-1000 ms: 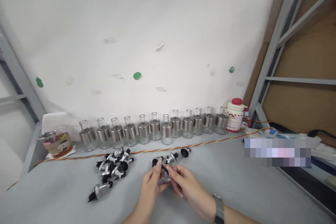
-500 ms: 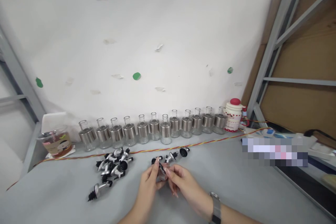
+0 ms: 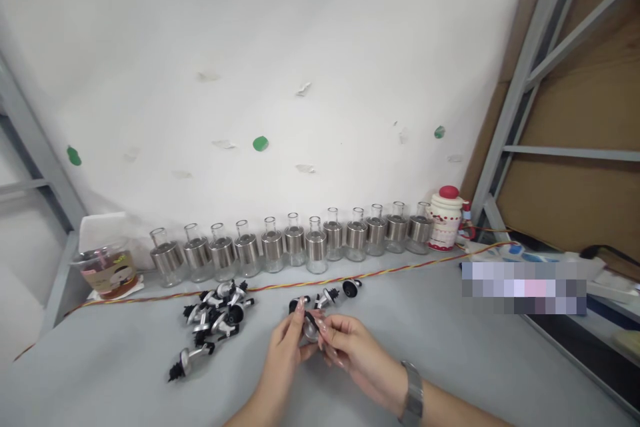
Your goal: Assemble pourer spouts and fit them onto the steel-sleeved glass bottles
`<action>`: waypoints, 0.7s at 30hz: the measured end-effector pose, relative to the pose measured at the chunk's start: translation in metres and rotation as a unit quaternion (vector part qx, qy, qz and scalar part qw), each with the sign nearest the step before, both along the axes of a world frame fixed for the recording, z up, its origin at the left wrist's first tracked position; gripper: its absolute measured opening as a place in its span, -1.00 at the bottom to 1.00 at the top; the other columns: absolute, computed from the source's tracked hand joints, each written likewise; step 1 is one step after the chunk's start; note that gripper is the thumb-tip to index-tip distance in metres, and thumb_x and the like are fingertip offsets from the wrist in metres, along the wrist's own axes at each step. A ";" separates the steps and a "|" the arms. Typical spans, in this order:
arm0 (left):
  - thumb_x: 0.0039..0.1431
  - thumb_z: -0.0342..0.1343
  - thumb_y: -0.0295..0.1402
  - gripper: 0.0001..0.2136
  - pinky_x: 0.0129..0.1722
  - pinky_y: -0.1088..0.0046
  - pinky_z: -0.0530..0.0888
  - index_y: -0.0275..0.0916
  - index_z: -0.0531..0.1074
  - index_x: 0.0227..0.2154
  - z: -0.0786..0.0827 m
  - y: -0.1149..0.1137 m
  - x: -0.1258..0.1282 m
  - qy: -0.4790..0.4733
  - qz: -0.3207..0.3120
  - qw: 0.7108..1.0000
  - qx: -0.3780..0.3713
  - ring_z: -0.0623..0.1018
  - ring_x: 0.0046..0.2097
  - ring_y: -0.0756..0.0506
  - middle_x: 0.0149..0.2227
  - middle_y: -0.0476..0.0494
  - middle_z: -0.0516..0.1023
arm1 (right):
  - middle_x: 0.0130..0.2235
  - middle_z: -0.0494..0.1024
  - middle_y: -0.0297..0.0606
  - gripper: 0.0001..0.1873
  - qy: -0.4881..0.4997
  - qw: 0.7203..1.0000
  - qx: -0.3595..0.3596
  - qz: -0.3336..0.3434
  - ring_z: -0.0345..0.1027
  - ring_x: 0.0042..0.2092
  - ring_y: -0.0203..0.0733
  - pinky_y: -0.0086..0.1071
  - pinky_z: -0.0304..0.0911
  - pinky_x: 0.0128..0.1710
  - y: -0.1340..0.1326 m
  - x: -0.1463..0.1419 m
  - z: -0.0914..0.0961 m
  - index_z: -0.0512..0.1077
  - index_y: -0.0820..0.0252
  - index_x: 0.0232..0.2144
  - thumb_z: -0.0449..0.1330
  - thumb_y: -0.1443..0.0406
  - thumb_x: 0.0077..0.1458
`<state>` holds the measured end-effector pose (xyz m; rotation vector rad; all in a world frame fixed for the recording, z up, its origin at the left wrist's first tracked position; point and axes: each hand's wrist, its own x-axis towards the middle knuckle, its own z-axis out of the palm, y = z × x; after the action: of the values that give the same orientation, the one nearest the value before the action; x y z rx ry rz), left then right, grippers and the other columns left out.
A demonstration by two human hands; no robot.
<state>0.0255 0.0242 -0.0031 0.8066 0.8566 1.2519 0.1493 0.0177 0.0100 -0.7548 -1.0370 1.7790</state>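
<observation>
My left hand (image 3: 286, 341) and my right hand (image 3: 353, 345) meet low in the middle of the view, both closed on one silver-and-black bottle pourer (image 3: 311, 329). Fingers cover much of it; its black lever lies between both thumbs. Just beyond my fingertips lie a few loose pourers, among them one pourer (image 3: 327, 297) on its side and another pourer (image 3: 351, 288) with its dark round underside showing. Left of my hands is a heap of similar pourers (image 3: 220, 310), with a single pourer (image 3: 187, 361) lying nearer to me.
Along the wall stands a row of glass bottles (image 3: 316, 243) with metal sleeves and open necks. A twisted red-and-yellow cord (image 3: 280, 287) runs in front of them. A plastic tub (image 3: 107, 275) sits at left, a white jar with red lid (image 3: 445, 220) at right.
My right fingers have shifted slightly around the pourer, and its rounded silver part now shows more clearly. My right wrist has turned a little. The other pourers and bottles stay put.
</observation>
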 end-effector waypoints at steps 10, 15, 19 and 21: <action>-0.08 0.11 -0.12 -0.66 -0.51 0.47 0.41 -0.34 0.46 -0.40 0.000 0.000 -0.001 0.028 -0.012 0.999 0.008 0.44 -0.48 -0.03 -0.52 -0.07 0.44 | -0.74 0.17 -0.50 -0.72 0.031 0.999 -0.023 0.002 -0.10 -0.65 -0.45 -0.47 -0.06 -0.54 0.002 0.000 -0.002 0.35 0.28 -0.67 0.27 0.18 -0.21; -0.11 0.13 -0.12 -0.68 -0.51 0.49 0.41 -0.34 0.45 -0.47 0.001 0.000 -0.002 0.065 -0.018 0.997 0.027 0.41 -0.48 -0.03 -0.53 -0.07 0.42 | -0.72 0.20 -0.47 -0.71 0.017 1.000 -0.016 -0.006 -0.05 -0.64 -0.44 -0.47 -0.12 -0.57 0.002 0.001 -0.003 0.33 0.28 -0.66 0.27 0.17 -0.22; -0.09 0.11 -0.13 -0.70 -0.42 0.50 0.41 -0.33 0.45 -0.48 0.003 -0.001 -0.002 0.081 -0.018 0.996 0.021 0.41 -0.42 -0.02 -0.50 -0.07 0.42 | -0.75 0.14 -0.51 -0.66 -0.034 0.999 -0.004 -0.015 -0.10 -0.66 -0.46 -0.46 -0.26 -0.62 0.003 0.001 -0.006 0.29 0.27 -0.66 0.24 0.10 -0.21; -0.09 0.12 -0.14 -0.71 -0.41 0.51 0.41 -0.32 0.44 -0.49 0.003 -0.002 -0.002 0.084 -0.017 0.996 0.018 0.40 -0.42 0.00 -0.49 -0.06 0.42 | -0.76 0.13 -0.52 -0.64 -0.046 0.999 0.003 -0.015 -0.13 -0.68 -0.46 -0.45 -0.29 -0.63 0.004 0.000 -0.007 0.28 0.26 -0.66 0.23 0.07 -0.22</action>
<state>0.0236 0.0226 0.0002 0.9616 0.9526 1.1844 0.1494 0.0213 0.0028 -0.8511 -1.0856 1.7273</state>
